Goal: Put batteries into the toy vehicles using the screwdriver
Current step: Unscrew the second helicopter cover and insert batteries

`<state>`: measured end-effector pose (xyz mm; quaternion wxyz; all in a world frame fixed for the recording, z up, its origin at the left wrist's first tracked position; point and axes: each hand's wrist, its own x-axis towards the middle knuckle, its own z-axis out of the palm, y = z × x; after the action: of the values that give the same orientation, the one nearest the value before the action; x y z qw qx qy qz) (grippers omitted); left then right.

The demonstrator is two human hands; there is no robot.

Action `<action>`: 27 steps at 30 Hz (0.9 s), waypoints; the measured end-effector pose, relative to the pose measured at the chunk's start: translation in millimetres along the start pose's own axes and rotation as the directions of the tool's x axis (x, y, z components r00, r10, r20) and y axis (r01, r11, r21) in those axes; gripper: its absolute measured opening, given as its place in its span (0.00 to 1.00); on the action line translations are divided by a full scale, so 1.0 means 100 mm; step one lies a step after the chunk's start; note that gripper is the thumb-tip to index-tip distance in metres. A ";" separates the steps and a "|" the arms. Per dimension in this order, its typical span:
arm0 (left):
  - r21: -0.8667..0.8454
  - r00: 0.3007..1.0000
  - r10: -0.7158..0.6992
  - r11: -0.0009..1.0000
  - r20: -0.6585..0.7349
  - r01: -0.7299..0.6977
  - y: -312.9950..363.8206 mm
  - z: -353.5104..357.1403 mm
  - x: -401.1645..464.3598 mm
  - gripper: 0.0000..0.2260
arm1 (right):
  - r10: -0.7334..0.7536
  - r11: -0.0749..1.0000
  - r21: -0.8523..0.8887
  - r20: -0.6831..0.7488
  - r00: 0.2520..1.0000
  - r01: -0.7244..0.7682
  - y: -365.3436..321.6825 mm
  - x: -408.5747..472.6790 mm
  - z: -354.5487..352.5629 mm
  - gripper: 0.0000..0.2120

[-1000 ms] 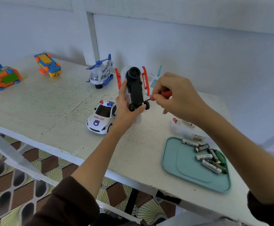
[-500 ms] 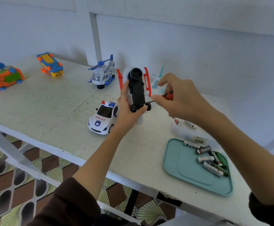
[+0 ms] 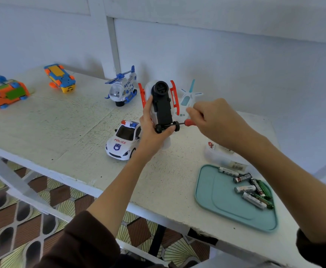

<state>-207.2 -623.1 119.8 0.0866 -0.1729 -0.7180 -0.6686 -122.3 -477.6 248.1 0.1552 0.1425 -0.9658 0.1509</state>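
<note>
step: you're on the battery-cover screw | left hand [image 3: 154,130] grips white-and-red toy helicopter [image 3: 161,105] mid-frame, belly up | right hand [image 3: 214,122] pinches red-handled screwdriver [image 3: 187,122] | next: keep tip seated, batteries [image 3: 249,187] wait lower right in the teal tray [image 3: 216,196]

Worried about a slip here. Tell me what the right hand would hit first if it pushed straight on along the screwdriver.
The right hand points the screwdriver leftward at the toy helicopter. It would probably meet the helicopter's black underside by the small wheels first, then the left hand gripping it. Depth is uncertain.

Toy vehicles: 6, i.e. 3 helis [image 3: 123,88], 3 cars [image 3: 123,141]. Batteries [image 3: 243,177]: approx. 7. Tray [image 3: 216,198]: 1. Screwdriver [image 3: 186,122]: 1.
</note>
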 end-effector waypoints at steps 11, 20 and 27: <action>-0.030 1.000 -0.016 0.999 0.002 0.016 0.01 0.00 0.01 0.44 | 0.010 0.998 0.053 0.096 0.995 -0.016 -0.01 0.02 -0.11 0.19; -0.003 1.000 -0.003 1.000 0.012 0.003 0.00 -0.01 -0.01 0.44 | -0.223 0.968 0.109 -0.045 0.974 0.226 0.10 -0.02 -0.04 0.08; 0.016 0.999 0.005 1.000 0.033 -0.006 0.02 -0.02 -0.02 0.43 | -0.175 0.984 0.027 -0.082 0.981 0.177 0.14 0.02 -0.02 0.07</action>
<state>-205.1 -625.3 121.6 0.0782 -0.1850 -0.7243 -0.6596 -128.0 -464.2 247.3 0.2039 0.2238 -0.9398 0.1584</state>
